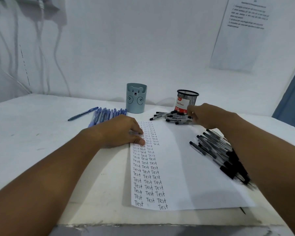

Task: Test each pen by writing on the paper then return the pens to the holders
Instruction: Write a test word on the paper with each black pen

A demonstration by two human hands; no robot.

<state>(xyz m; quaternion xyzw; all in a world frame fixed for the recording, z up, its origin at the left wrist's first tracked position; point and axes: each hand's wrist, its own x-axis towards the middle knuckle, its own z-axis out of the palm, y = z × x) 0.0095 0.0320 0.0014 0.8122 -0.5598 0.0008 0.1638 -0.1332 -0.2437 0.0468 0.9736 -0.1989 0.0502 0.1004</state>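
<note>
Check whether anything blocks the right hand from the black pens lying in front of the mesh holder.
Nothing visible does. The right hand is already at the small heap of black pens in front of the mesh holder, its fingers reaching in from the right. The paper lies nearer, below the reach.

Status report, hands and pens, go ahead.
Left hand flat on paper. Right hand reaching black pens by mesh holder. Nothing blocking.

Paper (186,167) between two pen piles (107,114) (218,150), two holders (136,98) (186,101) behind.
</note>
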